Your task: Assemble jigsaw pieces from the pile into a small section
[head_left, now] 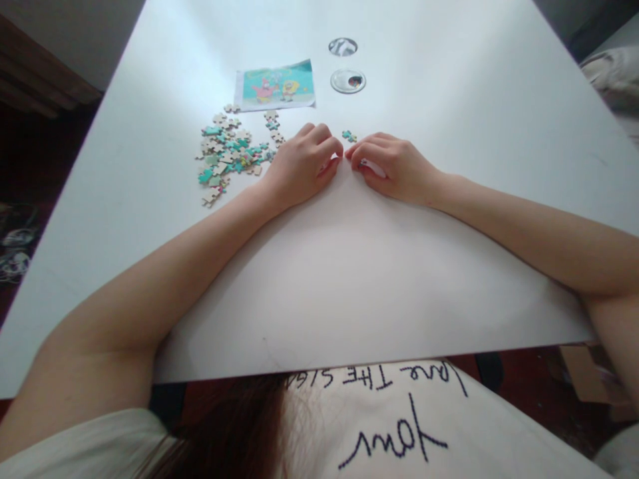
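Observation:
My left hand (305,163) and my right hand (394,163) rest on the table with their fingertips almost meeting. Thumb and fingers are pinched together on both; whatever they hold, if anything, is too small and hidden to make out. Just beyond the fingertips lies a small joined bit of teal and yellow jigsaw pieces (349,136). A loose heap of jigsaw pieces (229,156), some teal side up and some grey back up, spreads to the left of my left hand. Several more pieces (271,122) trail behind that hand, partly covered by it.
Behind the heap is a paper picture (277,85) with a pink and a yellow cartoon figure on teal. Two round metallic items (343,46) (348,81) lie at the back middle of the white table (369,279). Its near edge runs close to my body.

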{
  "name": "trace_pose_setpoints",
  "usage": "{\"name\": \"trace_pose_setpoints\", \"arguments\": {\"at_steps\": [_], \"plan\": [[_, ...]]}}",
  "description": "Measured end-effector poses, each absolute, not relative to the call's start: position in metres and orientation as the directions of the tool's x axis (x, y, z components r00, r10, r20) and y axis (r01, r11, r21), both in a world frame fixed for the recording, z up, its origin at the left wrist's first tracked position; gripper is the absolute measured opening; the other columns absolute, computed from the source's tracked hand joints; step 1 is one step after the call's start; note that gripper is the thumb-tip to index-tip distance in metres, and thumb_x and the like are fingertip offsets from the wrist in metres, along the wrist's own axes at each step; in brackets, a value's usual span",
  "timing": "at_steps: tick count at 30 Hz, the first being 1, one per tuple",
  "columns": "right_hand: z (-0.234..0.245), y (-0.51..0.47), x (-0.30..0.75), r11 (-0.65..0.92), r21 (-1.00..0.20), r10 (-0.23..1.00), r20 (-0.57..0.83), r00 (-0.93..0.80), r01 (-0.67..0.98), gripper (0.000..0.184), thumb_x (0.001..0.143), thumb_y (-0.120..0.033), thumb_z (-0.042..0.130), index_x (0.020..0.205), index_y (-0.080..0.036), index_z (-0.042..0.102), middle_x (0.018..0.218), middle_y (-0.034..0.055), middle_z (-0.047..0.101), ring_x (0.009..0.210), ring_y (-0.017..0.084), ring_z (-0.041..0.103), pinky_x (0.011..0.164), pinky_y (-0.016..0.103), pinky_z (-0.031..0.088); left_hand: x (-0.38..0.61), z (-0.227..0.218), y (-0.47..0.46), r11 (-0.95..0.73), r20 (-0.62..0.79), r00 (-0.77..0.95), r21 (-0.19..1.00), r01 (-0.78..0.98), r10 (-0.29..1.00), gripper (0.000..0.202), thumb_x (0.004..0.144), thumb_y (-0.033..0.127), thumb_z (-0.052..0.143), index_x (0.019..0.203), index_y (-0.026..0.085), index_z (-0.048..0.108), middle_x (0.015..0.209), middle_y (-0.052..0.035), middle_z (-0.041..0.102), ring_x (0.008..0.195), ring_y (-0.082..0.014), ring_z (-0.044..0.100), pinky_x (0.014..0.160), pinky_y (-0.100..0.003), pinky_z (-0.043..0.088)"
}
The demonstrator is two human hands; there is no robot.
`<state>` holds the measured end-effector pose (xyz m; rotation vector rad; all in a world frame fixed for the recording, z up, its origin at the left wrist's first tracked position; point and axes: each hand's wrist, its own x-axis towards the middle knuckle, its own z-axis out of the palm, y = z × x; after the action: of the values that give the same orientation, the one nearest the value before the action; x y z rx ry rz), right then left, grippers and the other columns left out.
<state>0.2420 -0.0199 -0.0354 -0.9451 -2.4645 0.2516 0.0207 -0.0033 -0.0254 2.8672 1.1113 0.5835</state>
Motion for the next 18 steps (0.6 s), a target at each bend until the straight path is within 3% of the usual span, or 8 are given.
{"name": "trace_pose_setpoints", "arguments": {"at_steps": [12, 18], "plan": [[-0.0312, -0.0217, 0.2414, 0.715, -0.369, 0.698, 0.339, -0.630, 0.594, 0.016, 0.086, -0.020, 0.049, 0.096, -0.025, 0.061, 0.108, 0.0019, 0.068, 0.111, 0.023, 0.060, 0.095, 0.042, 0.049, 0.0218, -0.0244, -0.0022, -0.702, 0.221, 0.670, 0.124, 0.702, 0.709, 0.026, 0.098, 0.031, 0.032, 0.107, 0.025, 0.056, 0.114, -0.0045, 0.057, 0.105, -0.0190, 0.043, 0.090, -0.039, 0.040], [-0.0309, -0.0216, 0.2408, 0.721, -0.338, 0.693, 0.340, -0.636, 0.605, 0.016, 0.087, -0.019, 0.047, 0.095, -0.025, 0.059, 0.107, 0.0021, 0.068, 0.110, 0.023, 0.060, 0.095, 0.042, 0.050, 0.0213, -0.0258, -0.0023, -0.733, 0.281, 0.681, 0.176, 0.657, 0.677, 0.031, 0.097, 0.034, 0.031, 0.107, 0.024, 0.058, 0.108, -0.0066, 0.059, 0.107, -0.0242, 0.048, 0.089, -0.042, 0.041]]}}
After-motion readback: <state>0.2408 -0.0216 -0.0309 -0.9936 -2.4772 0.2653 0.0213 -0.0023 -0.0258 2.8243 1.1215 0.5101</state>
